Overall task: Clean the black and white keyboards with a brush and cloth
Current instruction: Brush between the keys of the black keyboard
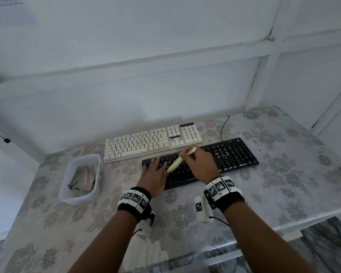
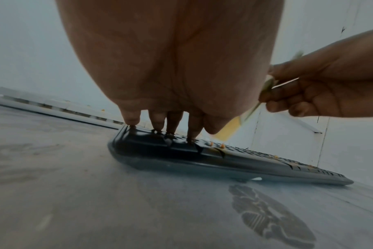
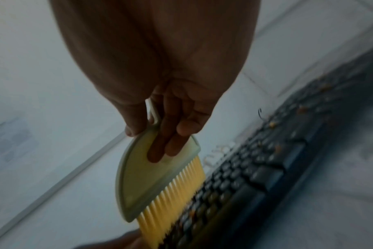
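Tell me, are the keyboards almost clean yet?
Not yet. Nothing looks finished: orange crumbs still dot the white keyboard and the right part of the black keyboard. In hand now: the right hand holds the brush on the black keys while the left hand presses that keyboard. Still left: the white keyboard, and wiping with the cloth lying in the tub.

Both forearms reach fwd, marker bands on the wrists. Left hand (image 1: 153,174) is palm down w/ fingers (image 2: 158,120) straight and spread, tips pressing down. Right hand (image 1: 200,164) sits higher, thumb + fingers (image 3: 160,148) pinched tight.
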